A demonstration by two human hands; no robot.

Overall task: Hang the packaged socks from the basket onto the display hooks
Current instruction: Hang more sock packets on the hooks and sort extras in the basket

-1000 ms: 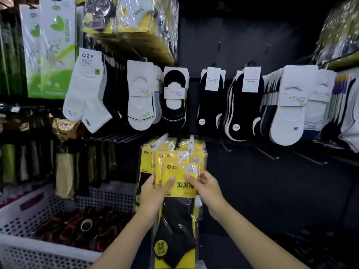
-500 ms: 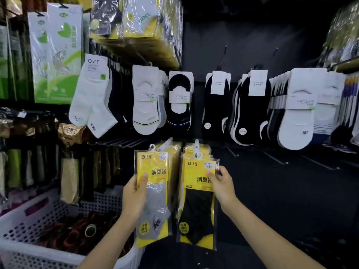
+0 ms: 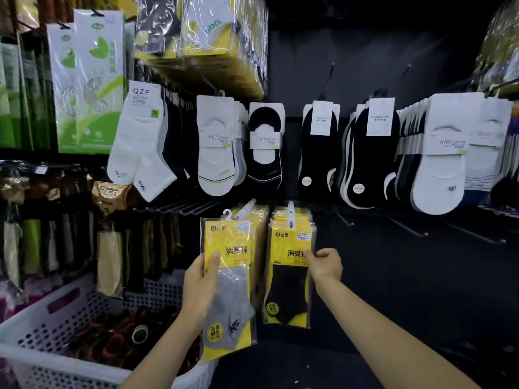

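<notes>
The white perforated basket (image 3: 157,293) fills the lower left of the frame, with dark packaged goods inside. Right of it, at lower centre, two stacks of yellow sock packs hang side by side: the left stack (image 3: 259,228) and the right stack (image 3: 292,220).

The grey-sock pack (image 3: 227,276) stands upright in front of the left stack, its long axis vertical. The left hand (image 3: 200,287) grips it by the left edge at mid-height, thumb across the front. The right hand (image 3: 323,263) pinches the right edge of the black-sock pack (image 3: 288,279) that fronts the right stack.

The left display hook (image 3: 247,206) points toward the camera. The pack's white hanger loop (image 3: 227,213) sits just left of its tip, not visibly threaded. The next move likely shifts the loop a little right to slide it on, and the left hand is the nearer one.
</notes>
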